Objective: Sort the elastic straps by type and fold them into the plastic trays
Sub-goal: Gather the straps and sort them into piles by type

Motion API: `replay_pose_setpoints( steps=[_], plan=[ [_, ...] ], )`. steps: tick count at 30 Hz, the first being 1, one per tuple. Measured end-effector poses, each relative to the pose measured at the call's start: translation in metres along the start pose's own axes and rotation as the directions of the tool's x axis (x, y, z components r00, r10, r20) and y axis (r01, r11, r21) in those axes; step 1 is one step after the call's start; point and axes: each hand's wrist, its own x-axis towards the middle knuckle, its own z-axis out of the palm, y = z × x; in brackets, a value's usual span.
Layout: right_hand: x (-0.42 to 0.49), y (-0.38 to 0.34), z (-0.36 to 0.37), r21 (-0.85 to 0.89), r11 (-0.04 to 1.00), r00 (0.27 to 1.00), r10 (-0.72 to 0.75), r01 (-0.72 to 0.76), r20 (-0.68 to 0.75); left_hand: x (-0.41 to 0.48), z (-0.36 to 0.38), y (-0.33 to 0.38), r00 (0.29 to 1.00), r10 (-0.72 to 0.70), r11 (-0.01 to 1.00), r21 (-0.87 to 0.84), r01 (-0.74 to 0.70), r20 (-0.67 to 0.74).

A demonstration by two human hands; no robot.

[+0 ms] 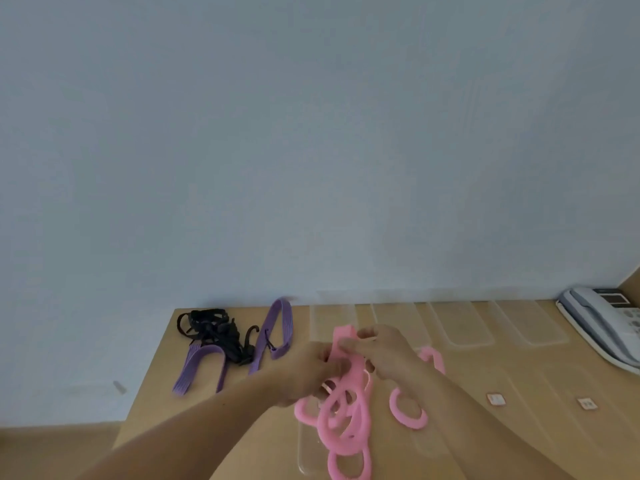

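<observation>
over table, pink strap pinched between left hand and right hand.

Head view, down onto desk

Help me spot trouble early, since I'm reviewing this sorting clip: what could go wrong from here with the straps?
1. The pink strap, held by the left hand and right hand, hangs in tangled loops; it may snag or spring open rather than fold flat into the clear tray below.
2. The purple straps overlap the black hooked cords; pulling one could drag the other along.
</observation>
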Motion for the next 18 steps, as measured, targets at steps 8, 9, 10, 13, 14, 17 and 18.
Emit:
replay_pose_setpoints(
  steps=[8, 9, 10, 13, 14, 17, 18],
  plan=[
    [0.032, 0.066, 0.048, -0.127, 0.989, 0.997, 0.070, -0.074, -0.036, -0.007, 0.017, -0.065, 0.926, -0.322, 0.934, -0.225, 0.277, -0.195],
    [0.034, 0.073, 0.053, -0.159, 0.984, 0.997, 0.073, -0.077, -0.033, -0.005, 0.018, -0.073, 0.909, -0.339, 0.933, -0.210, 0.292, -0.242],
    [0.037, 0.078, 0.056, -0.186, 0.980, 0.997, 0.068, -0.073, -0.034, -0.002, 0.020, -0.080, 0.894, -0.348, 0.932, -0.205, 0.298, -0.282],
    [0.046, 0.087, 0.062, -0.234, 0.971, 0.998, 0.040, -0.051, -0.053, 0.004, 0.025, -0.091, 0.884, -0.298, 0.945, 0.018, 0.326, -0.361],
    [0.049, 0.090, 0.063, -0.243, 0.969, 0.998, 0.028, -0.043, -0.064, 0.004, 0.024, -0.094, 0.887, -0.246, 0.926, 0.177, 0.334, -0.391],
    [0.052, 0.094, 0.065, -0.265, 0.963, 0.994, 0.022, -0.049, -0.104, 0.004, 0.019, -0.107, 0.917, -0.088, 0.778, 0.547, 0.307, -0.389],
    [0.053, 0.096, 0.066, -0.277, 0.960, 0.994, 0.020, -0.050, -0.110, 0.003, 0.018, -0.112, 0.931, -0.077, 0.721, 0.625, 0.299, -0.356]
  ],
)
